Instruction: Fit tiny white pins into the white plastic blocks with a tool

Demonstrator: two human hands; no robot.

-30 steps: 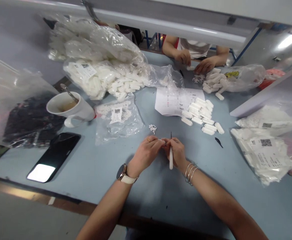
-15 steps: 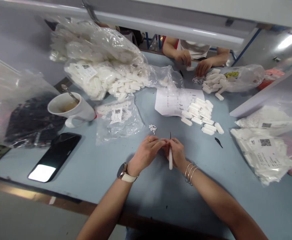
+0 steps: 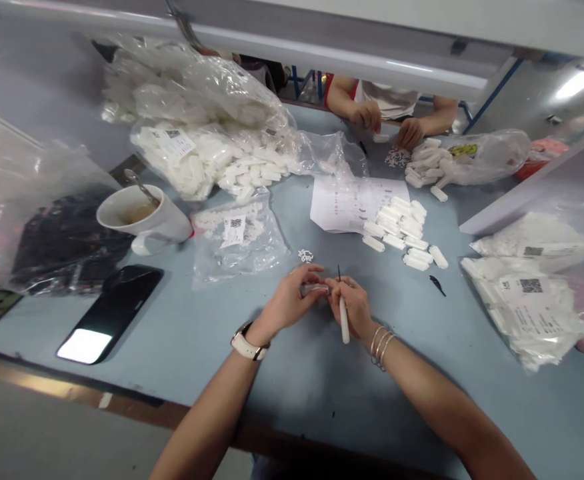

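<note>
My left hand is closed around a small pale plastic piece, tilted so that part of it shows between thumb and fingers. Close beside it, my right hand grips a slim white-handled tool with a thin dark tip pointing away from me. The right fingertips meet the far end of the plastic piece; the exact contact is hidden. Just beyond my hands lies a little heap of tiny white parts. A pile of white oblong plastic casings rests to the right, partly on a printed sheet.
Left of me are a clear bag of small parts, a mug with a spoon and a black phone. Labelled bags stand right, near a small black piece. Across the table, another person's hands handle a white casing.
My left hand has turned and its fingers have opened out somewhat, bringing the pale plastic piece into view. The tool's handle in my right hand has tilted slightly.
</note>
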